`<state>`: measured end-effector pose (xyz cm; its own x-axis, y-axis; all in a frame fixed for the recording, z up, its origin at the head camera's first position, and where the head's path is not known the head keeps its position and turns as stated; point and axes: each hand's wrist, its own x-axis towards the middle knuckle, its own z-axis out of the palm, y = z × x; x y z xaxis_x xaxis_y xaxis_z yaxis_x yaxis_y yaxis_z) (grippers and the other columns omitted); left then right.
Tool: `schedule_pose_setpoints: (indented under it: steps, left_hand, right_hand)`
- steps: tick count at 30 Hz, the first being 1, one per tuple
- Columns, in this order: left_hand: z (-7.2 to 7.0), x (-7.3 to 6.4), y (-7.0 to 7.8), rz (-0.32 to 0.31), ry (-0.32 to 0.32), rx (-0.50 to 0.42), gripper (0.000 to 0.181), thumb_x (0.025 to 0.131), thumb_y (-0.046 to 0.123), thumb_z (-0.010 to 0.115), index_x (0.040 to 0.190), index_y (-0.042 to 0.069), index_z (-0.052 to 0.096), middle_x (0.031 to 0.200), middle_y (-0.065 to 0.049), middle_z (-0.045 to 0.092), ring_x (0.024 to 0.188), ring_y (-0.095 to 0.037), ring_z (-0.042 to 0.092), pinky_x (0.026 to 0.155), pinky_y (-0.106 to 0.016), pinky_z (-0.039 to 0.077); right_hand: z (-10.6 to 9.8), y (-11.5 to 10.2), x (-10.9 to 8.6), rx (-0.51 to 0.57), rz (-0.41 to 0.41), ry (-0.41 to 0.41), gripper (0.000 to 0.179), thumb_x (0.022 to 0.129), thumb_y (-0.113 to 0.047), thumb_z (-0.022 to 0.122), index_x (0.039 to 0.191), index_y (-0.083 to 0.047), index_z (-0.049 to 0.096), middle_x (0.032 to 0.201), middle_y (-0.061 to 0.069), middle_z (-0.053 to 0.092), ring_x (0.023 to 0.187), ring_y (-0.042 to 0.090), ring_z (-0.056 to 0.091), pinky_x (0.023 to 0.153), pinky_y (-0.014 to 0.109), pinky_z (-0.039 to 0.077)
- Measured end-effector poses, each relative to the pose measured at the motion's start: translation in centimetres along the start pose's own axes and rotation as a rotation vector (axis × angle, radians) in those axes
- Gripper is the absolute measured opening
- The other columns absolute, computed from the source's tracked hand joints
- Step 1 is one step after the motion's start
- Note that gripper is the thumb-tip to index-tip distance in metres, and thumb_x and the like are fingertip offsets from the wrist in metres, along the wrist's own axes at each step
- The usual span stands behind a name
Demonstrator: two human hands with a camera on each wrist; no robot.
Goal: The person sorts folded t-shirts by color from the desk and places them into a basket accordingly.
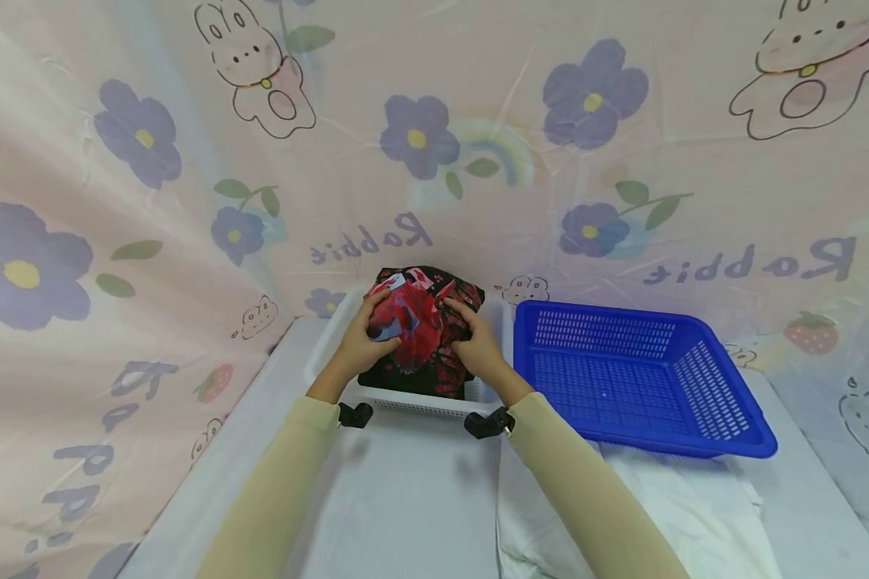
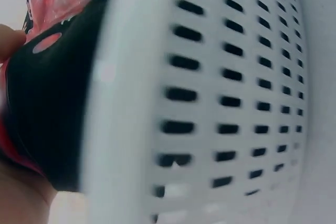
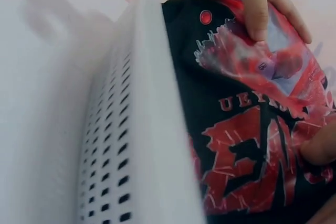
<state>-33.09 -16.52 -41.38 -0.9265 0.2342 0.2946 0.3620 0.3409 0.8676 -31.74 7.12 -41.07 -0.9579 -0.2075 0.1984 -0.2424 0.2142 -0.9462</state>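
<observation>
A folded black shirt with a glossy red print lies in the white basket, its far side standing above the rim. My left hand grips its left side, thumb across the print. From the right, my right hand holds the opposite side, fingers spread over the red design. Close up in the right wrist view, the shirt's front shows large red letters. Slotted basket wall fills much of the left wrist view, with dark cloth and part of the left hand beyond it.
To the right stands a blue perforated basket. In front of it, white cloth is spread on the table. Behind everything hangs a pink curtain with flowers and rabbits.
</observation>
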Motion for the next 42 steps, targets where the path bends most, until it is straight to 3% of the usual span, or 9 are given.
schedule_pose_setpoints:
  steps: [8, 14, 19, 22, 26, 31, 36, 42]
  left_hand:
    - [0.2, -0.1, -1.3, -0.098, -0.046, 0.107, 0.083, 0.08, 0.007, 0.072, 0.149, 0.026, 0.029, 0.15, -0.017, 0.033, 0.127, -0.04, 0.042, 0.1, -0.058, 0.04]
    - [0.1, 0.1, -2.0, -0.174, -0.075, 0.075, 0.084, 0.081, 0.007, 0.072, 0.15, 0.028, 0.028, 0.152, -0.017, 0.029, 0.126, -0.04, 0.043, 0.097, -0.054, 0.044]
    - [0.2, 0.5, -3.0, -0.257, -0.076, 0.032, 0.085, 0.082, 0.006, 0.072, 0.15, 0.033, 0.028, 0.153, -0.014, 0.028, 0.124, -0.038, 0.044, 0.091, -0.046, 0.048]
    - [0.3, 0.7, -3.5, -0.282, -0.074, 0.038, 0.085, 0.081, 0.006, 0.072, 0.15, 0.033, 0.029, 0.154, -0.014, 0.029, 0.124, -0.038, 0.045, 0.093, -0.047, 0.046]
    - [0.4, 0.7, -3.9, -0.303, -0.083, 0.058, 0.084, 0.082, 0.009, 0.072, 0.15, 0.031, 0.029, 0.154, -0.014, 0.029, 0.126, -0.039, 0.044, 0.098, -0.052, 0.042]
    - [0.5, 0.9, -4.1, -0.375, -0.102, 0.071, 0.08, 0.085, 0.012, 0.072, 0.15, 0.029, 0.029, 0.155, -0.014, 0.028, 0.13, -0.04, 0.042, 0.103, -0.054, 0.039]
    - [0.5, 1.1, -4.4, -0.435, -0.123, 0.091, 0.079, 0.085, 0.014, 0.071, 0.151, 0.027, 0.028, 0.157, -0.016, 0.023, 0.135, -0.041, 0.036, 0.107, -0.055, 0.035]
    - [0.7, 1.2, -4.6, -0.464, -0.135, 0.119, 0.077, 0.086, 0.016, 0.071, 0.15, 0.025, 0.028, 0.157, -0.017, 0.023, 0.136, -0.041, 0.034, 0.109, -0.055, 0.033]
  right_hand:
    - [1.0, 1.7, -0.2, -0.071, 0.111, 0.013, 0.082, 0.078, 0.016, 0.054, 0.145, -0.029, 0.042, 0.145, 0.013, 0.043, 0.114, 0.027, 0.051, 0.084, 0.036, 0.044]
    - [1.5, 2.4, -0.2, -0.063, 0.122, 0.021, 0.079, 0.08, 0.015, 0.055, 0.147, -0.025, 0.041, 0.145, 0.013, 0.044, 0.117, 0.029, 0.052, 0.088, 0.039, 0.045]
    - [1.9, 2.9, -0.2, -0.089, 0.148, 0.041, 0.076, 0.081, 0.012, 0.055, 0.146, -0.023, 0.041, 0.14, 0.015, 0.049, 0.11, 0.027, 0.055, 0.082, 0.034, 0.046]
    - [2.0, 3.3, -0.2, -0.118, 0.175, 0.045, 0.074, 0.082, 0.01, 0.055, 0.147, -0.023, 0.04, 0.139, 0.016, 0.05, 0.108, 0.027, 0.055, 0.08, 0.034, 0.045]
    - [2.1, 3.7, -0.3, -0.205, 0.226, 0.02, 0.073, 0.085, 0.003, 0.058, 0.149, -0.023, 0.035, 0.143, 0.018, 0.047, 0.118, 0.031, 0.053, 0.087, 0.041, 0.045]
    - [2.2, 4.1, -0.2, -0.278, 0.267, -0.022, 0.073, 0.087, -0.004, 0.06, 0.151, -0.021, 0.03, 0.147, 0.02, 0.043, 0.127, 0.036, 0.048, 0.094, 0.048, 0.044]
    - [2.2, 4.4, 0.0, -0.287, 0.323, -0.043, 0.072, 0.089, -0.008, 0.061, 0.152, -0.022, 0.027, 0.149, 0.02, 0.04, 0.115, 0.034, 0.053, 0.079, 0.039, 0.046]
    - [2.2, 4.6, 0.2, -0.328, 0.344, -0.059, 0.074, 0.089, -0.009, 0.063, 0.152, -0.021, 0.027, 0.149, 0.021, 0.039, 0.117, 0.034, 0.051, 0.076, 0.036, 0.043]
